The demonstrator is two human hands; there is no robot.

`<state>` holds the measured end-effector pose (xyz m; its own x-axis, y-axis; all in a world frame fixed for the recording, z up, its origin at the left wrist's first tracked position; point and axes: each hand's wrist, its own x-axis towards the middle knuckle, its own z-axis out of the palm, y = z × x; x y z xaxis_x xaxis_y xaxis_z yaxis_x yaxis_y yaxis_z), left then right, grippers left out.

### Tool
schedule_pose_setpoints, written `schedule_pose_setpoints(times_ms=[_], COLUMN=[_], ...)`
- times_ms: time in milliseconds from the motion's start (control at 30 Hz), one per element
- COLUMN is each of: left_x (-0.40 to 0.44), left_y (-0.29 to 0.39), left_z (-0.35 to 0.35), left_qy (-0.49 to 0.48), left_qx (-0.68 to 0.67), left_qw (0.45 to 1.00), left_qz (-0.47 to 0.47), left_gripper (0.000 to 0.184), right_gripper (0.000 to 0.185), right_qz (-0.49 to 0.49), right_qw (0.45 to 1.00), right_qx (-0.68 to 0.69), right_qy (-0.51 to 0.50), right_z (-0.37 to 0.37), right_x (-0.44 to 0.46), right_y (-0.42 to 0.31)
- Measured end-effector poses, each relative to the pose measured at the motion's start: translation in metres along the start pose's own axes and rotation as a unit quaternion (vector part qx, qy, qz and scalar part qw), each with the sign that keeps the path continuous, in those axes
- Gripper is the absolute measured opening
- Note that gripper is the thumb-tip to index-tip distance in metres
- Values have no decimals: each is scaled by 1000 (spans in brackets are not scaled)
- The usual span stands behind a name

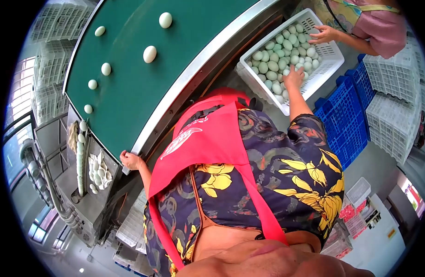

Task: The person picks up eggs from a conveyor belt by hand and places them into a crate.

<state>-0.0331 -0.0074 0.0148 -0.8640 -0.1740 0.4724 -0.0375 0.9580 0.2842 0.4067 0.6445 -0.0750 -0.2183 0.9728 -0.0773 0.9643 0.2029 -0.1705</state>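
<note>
My right hand reaches down into a white plastic crate filled with pale green and white duck eggs. Its fingers are bent around an egg in the pile and partly hide it. At the lower corner of a green conveyor belt, my left hand is curled over the metal rim. Several eggs lie scattered on the belt, among them a large whitish egg, all apart from my left hand.
Another person's hand hovers over the crate's far side. Blue plastic crates and stacked white crates stand at right. Beyond the belt's lower left end, a row of eggs sits in a channel, near a white cloth with more eggs.
</note>
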Motion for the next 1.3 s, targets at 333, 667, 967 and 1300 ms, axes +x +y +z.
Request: schedule_pose_setpoints(times_ms=[333,667,967,1300], left_x=[-8,-13,-16,-9], left_y=[5,0,10,-3], left_z=[-2,1,-13,-3], left_qy=[24,-28,-3,-15], left_qx=[-32,-20,-50,-26], left_qw=[999,999,997,999], left_qz=[5,23,53,38], left_gripper=[22,25,26,19], right_gripper=[32,53,49,43], right_qz=[-191,-118,-57,-245], right_qw=[976,982,993,867], right_qx=[100,141,89,401], right_qy=[19,51,51,166], right_z=[14,4,4,-145], right_x=[5,1,10,-21], right_y=[-26,-34,-46,-168])
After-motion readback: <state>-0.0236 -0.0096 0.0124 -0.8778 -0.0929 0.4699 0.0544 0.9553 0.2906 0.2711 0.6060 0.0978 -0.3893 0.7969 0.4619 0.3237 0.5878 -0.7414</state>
